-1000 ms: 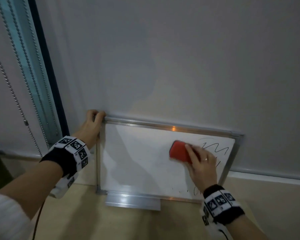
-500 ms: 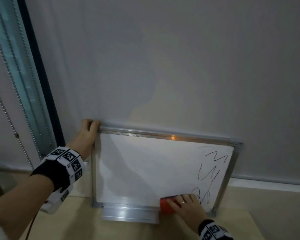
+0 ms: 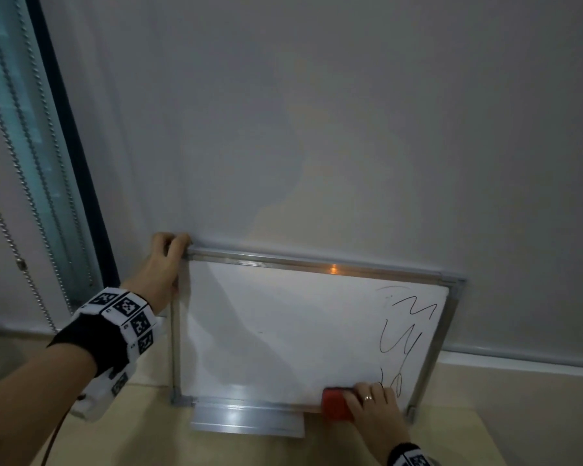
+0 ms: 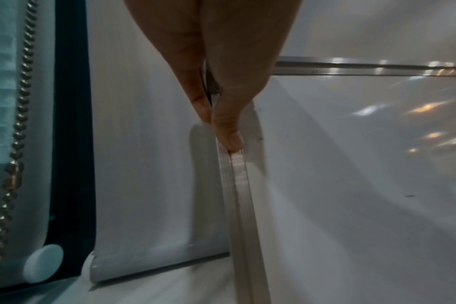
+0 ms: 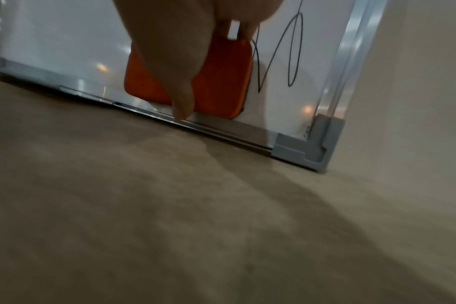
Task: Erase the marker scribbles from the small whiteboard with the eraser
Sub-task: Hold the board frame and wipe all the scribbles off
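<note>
A small whiteboard (image 3: 283, 334) with a metal frame leans upright against the wall, standing on a beige table. Black marker scribbles (image 3: 404, 334) run down its right side; the rest of its face is white. My left hand (image 3: 164, 267) grips the frame's top left corner, thumb along the left edge (image 4: 228, 131). My right hand (image 3: 372, 410) holds the red eraser (image 3: 335, 403) flat against the board's bottom edge, just left of the lowest scribble loops (image 5: 294, 51). In the right wrist view the eraser (image 5: 221, 82) sits right above the bottom frame.
A metal pen tray (image 3: 246, 420) juts from the board's bottom edge at the left. A beaded blind chain (image 3: 14, 210) and a dark window frame (image 3: 71, 156) stand at far left. The beige table (image 3: 451, 442) spreads in front of the board.
My right hand swept the eraser from the board's upper right down to its bottom edge and has since stayed there. The left hand kept its grip on the corner.
</note>
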A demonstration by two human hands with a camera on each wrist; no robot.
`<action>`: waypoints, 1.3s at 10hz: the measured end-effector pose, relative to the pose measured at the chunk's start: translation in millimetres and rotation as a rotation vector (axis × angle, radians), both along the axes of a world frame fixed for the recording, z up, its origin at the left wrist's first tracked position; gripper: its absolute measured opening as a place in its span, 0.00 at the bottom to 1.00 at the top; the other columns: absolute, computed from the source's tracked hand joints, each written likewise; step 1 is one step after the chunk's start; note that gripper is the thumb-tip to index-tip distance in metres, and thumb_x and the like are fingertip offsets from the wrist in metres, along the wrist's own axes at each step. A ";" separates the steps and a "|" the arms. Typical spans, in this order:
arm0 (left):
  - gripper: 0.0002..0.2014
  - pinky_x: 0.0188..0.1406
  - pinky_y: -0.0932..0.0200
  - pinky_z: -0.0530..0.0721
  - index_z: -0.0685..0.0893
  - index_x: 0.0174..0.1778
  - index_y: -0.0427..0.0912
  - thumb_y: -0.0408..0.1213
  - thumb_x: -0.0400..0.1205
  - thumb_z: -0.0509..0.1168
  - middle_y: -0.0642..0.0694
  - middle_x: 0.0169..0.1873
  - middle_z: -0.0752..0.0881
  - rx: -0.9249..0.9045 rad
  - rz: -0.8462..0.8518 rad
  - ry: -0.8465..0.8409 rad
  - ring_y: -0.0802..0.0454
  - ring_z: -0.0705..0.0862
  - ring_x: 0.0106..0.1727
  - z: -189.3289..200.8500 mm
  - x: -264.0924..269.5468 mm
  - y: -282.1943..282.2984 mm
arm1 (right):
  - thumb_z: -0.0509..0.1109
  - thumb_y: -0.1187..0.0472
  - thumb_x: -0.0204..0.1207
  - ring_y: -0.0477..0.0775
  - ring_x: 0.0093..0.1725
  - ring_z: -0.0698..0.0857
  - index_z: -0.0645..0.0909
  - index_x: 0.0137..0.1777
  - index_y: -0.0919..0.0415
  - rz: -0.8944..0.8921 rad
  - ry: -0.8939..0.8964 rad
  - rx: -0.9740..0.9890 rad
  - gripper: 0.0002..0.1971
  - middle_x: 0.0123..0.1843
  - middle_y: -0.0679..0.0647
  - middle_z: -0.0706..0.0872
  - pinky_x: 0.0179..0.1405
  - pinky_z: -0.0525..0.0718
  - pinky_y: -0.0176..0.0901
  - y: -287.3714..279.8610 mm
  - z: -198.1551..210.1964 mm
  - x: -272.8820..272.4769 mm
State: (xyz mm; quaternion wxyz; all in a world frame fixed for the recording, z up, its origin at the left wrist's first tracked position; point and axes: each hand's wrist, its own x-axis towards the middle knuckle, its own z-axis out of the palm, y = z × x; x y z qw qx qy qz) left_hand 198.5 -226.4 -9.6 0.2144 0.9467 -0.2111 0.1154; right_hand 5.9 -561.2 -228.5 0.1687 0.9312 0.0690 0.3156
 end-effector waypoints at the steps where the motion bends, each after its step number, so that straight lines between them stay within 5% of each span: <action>1: 0.28 0.38 0.47 0.85 0.65 0.65 0.36 0.22 0.70 0.67 0.31 0.62 0.65 -0.011 -0.083 -0.063 0.37 0.79 0.40 -1.6 -1.8 2.7 | 0.55 0.62 0.60 0.59 0.41 0.68 0.72 0.51 0.57 -0.007 -0.058 -0.004 0.18 0.49 0.58 0.71 0.40 0.65 0.50 -3.1 4.1 1.0; 3: 0.23 0.31 0.51 0.80 0.66 0.63 0.36 0.23 0.74 0.63 0.34 0.60 0.66 -0.037 -0.095 -0.083 0.43 0.75 0.32 -0.9 -5.2 5.1 | 0.62 0.58 0.72 0.65 0.54 0.72 0.73 0.65 0.65 -0.032 -0.479 0.214 0.22 0.60 0.63 0.73 0.57 0.70 0.58 -12.8 118.3 21.1; 4: 0.28 0.41 0.43 0.83 0.65 0.66 0.35 0.20 0.70 0.65 0.30 0.65 0.64 -0.025 -0.031 -0.004 0.32 0.79 0.46 -0.6 -1.3 1.9 | 0.64 0.59 0.73 0.65 0.56 0.71 0.72 0.68 0.65 0.004 -0.534 0.257 0.22 0.62 0.62 0.73 0.61 0.70 0.58 -19.3 150.8 30.0; 5: 0.28 0.47 0.38 0.83 0.65 0.65 0.35 0.19 0.70 0.65 0.31 0.66 0.64 -0.054 -0.004 0.043 0.29 0.79 0.51 -0.3 2.5 1.0 | 0.63 0.62 0.70 0.65 0.60 0.70 0.69 0.70 0.62 -0.021 -0.503 0.276 0.26 0.63 0.60 0.71 0.67 0.67 0.59 -15.6 119.1 24.6; 6: 0.16 0.43 0.36 0.85 0.69 0.59 0.42 0.26 0.78 0.59 0.35 0.61 0.66 -0.176 -0.048 0.021 0.32 0.80 0.39 -2.3 1.2 1.2 | 0.59 0.66 0.66 0.64 0.58 0.71 0.65 0.75 0.55 -0.045 -0.362 0.163 0.33 0.61 0.59 0.72 0.77 0.55 0.54 -11.5 71.7 8.7; 7: 0.17 0.41 0.37 0.86 0.69 0.59 0.41 0.24 0.77 0.59 0.34 0.61 0.66 -0.165 -0.054 -0.017 0.32 0.80 0.38 -4.0 2.6 0.5 | 0.56 0.67 0.64 0.62 0.56 0.72 0.70 0.68 0.58 0.045 -0.235 0.017 0.28 0.58 0.58 0.72 0.80 0.46 0.52 -18.7 58.1 0.4; 9: 0.23 0.36 0.40 0.87 0.67 0.60 0.39 0.20 0.72 0.64 0.33 0.60 0.66 -0.071 -0.079 -0.021 0.34 0.80 0.35 -2.8 0.1 1.5 | 0.62 0.74 0.65 0.66 0.58 0.70 0.70 0.67 0.63 0.046 -0.430 0.180 0.28 0.61 0.60 0.71 0.66 0.68 0.61 -33.3 152.4 20.4; 10: 0.30 0.45 0.37 0.83 0.66 0.64 0.34 0.17 0.67 0.66 0.28 0.65 0.65 -0.043 0.002 0.014 0.28 0.79 0.49 0.0 0.8 -1.0 | 0.62 0.71 0.67 0.65 0.59 0.70 0.69 0.68 0.64 0.087 -0.437 0.167 0.27 0.61 0.61 0.71 0.64 0.69 0.64 -28.7 154.0 26.8; 11: 0.33 0.44 0.41 0.79 0.66 0.65 0.31 0.15 0.65 0.67 0.26 0.65 0.65 -0.018 0.017 0.013 0.27 0.78 0.52 -1.6 3.4 -1.8 | 0.62 0.71 0.67 0.65 0.60 0.71 0.69 0.69 0.64 0.098 -0.403 0.084 0.27 0.62 0.60 0.71 0.70 0.64 0.62 -19.1 142.8 28.8; 12: 0.32 0.42 0.46 0.75 0.68 0.64 0.32 0.20 0.63 0.70 0.24 0.63 0.68 0.006 0.036 0.032 0.25 0.78 0.51 -0.9 5.5 2.0 | 0.60 0.69 0.70 0.63 0.59 0.72 0.70 0.68 0.63 0.166 -0.397 0.000 0.24 0.61 0.59 0.72 0.67 0.68 0.63 -8.0 151.8 36.7; 13: 0.11 0.41 0.38 0.83 0.74 0.51 0.55 0.43 0.73 0.62 0.27 0.54 0.74 0.021 -0.001 -0.054 0.28 0.82 0.41 7.7 -3.6 2.0 | 0.65 0.71 0.69 0.60 0.60 0.73 0.70 0.69 0.61 0.189 -0.386 -0.090 0.26 0.62 0.57 0.73 0.69 0.69 0.60 -24.9 161.4 34.6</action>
